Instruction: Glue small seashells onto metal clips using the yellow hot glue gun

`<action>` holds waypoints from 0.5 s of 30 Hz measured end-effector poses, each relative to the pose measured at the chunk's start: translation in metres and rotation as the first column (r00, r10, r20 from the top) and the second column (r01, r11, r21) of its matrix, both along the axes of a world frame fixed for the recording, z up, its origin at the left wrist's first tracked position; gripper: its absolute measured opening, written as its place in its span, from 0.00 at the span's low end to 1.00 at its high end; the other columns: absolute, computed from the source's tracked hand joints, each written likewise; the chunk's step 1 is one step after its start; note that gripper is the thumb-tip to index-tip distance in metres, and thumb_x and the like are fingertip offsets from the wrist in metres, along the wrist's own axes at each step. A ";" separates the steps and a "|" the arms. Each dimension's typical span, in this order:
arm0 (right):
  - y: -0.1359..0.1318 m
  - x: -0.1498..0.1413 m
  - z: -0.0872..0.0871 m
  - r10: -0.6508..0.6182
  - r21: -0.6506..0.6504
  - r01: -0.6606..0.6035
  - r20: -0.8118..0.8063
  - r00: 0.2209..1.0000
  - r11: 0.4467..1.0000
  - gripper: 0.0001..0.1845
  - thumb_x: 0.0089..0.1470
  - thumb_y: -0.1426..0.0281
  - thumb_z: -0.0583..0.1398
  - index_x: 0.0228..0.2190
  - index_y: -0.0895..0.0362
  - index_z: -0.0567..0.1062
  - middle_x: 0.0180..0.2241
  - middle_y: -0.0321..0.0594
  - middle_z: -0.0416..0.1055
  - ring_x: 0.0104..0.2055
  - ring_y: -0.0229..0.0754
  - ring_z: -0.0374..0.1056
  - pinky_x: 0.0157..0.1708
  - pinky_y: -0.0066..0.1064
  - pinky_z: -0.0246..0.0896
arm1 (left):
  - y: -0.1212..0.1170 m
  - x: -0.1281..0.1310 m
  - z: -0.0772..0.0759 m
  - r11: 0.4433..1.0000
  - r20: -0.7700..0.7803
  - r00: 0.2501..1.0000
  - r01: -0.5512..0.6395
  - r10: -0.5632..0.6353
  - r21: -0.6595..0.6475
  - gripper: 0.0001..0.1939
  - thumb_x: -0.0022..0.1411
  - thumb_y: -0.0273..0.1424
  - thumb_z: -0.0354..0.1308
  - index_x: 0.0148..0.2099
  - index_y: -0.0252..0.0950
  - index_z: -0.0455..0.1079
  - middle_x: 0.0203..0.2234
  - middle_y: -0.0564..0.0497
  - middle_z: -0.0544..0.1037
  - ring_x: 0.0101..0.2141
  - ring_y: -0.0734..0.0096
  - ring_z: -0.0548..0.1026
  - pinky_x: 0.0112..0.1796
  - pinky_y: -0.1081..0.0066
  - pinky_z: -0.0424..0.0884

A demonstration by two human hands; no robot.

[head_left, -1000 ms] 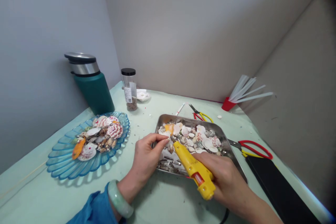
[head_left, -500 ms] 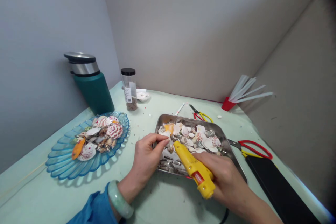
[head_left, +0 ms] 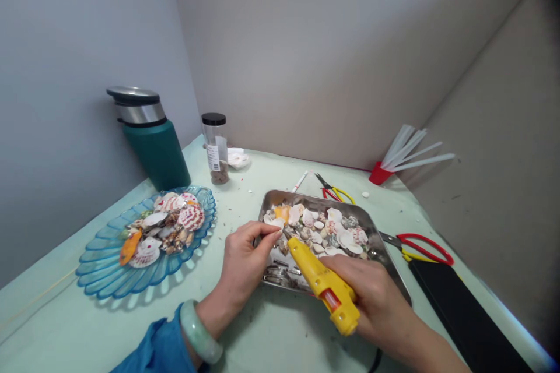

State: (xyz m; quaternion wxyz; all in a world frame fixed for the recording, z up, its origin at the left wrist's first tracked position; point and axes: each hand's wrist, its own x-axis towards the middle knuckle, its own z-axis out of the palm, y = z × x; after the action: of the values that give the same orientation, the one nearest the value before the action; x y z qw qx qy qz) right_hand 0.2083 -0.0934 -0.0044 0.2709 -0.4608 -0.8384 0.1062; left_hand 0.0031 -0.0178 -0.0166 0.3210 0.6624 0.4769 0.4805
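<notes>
My right hand [head_left: 371, 297] grips a yellow glue gun [head_left: 321, 282], its nozzle pointing up-left toward my left fingertips. My left hand [head_left: 242, 265] pinches a small white shell [head_left: 276, 223] over the near-left corner of a metal tray [head_left: 394, 268]. The tray holds several loose shells [head_left: 332, 230] and some metal clips at its near edge. A pale green bangle [head_left: 199, 332] and a blue sleeve show at my left wrist.
A blue glass plate [head_left: 100, 271] of shells lies at the left. Behind it stand a green flask [head_left: 151, 140] and a black-capped jar [head_left: 216, 148]. Red-and-yellow scissors [head_left: 420, 247], small snips [head_left: 332, 189], a red cup of glue sticks [head_left: 409, 154] and a black case [head_left: 459, 315] sit to the right.
The glue gun has shifted slightly toward me and to the left; its nozzle stays by the shell. My left hand has barely moved.
</notes>
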 end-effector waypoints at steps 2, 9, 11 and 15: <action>0.000 0.000 0.000 -0.004 0.004 0.004 -0.007 1.000 1.000 0.06 0.57 0.70 0.55 0.37 0.57 0.70 0.29 0.40 0.72 0.28 0.40 0.66 0.27 0.29 0.56 | 0.000 0.000 -0.001 1.000 -0.003 1.000 -0.001 0.001 0.006 0.05 0.55 0.28 0.60 0.30 0.36 0.77 0.27 0.52 0.81 0.31 0.69 0.77 0.35 0.73 0.69; -0.001 0.001 0.001 -0.012 -0.028 0.011 -0.018 1.000 1.000 0.08 0.57 0.70 0.56 0.39 0.56 0.70 0.29 0.40 0.72 0.28 0.40 0.66 0.27 0.29 0.56 | 0.000 0.000 0.000 1.000 0.019 1.000 0.002 -0.002 -0.004 0.05 0.55 0.30 0.60 0.30 0.36 0.77 0.27 0.52 0.81 0.31 0.69 0.77 0.36 0.73 0.69; -0.001 0.001 0.001 -0.021 -0.019 0.021 -0.019 1.000 1.000 0.07 0.57 0.70 0.56 0.39 0.56 0.70 0.29 0.40 0.72 0.28 0.40 0.66 0.27 0.29 0.56 | 0.000 0.000 0.000 0.999 0.035 0.999 -0.009 0.011 -0.050 0.05 0.54 0.31 0.60 0.30 0.36 0.77 0.27 0.52 0.81 0.31 0.68 0.77 0.36 0.73 0.69; 0.000 0.002 -0.002 -0.035 0.001 0.035 -0.012 0.999 0.999 0.09 0.56 0.71 0.56 0.40 0.56 0.69 0.30 0.40 0.72 0.29 0.41 0.67 0.27 0.30 0.57 | 0.000 0.000 0.001 0.992 0.059 0.998 -0.025 0.033 -0.127 0.06 0.53 0.32 0.61 0.30 0.36 0.77 0.27 0.52 0.81 0.31 0.67 0.77 0.36 0.72 0.69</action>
State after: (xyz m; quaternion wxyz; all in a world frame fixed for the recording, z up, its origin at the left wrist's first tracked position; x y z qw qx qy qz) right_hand 0.2101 -0.0932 -0.0060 0.2781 -0.4745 -0.8287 0.1040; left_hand 0.0035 -0.0178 -0.0152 0.3694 0.6189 0.5058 0.4740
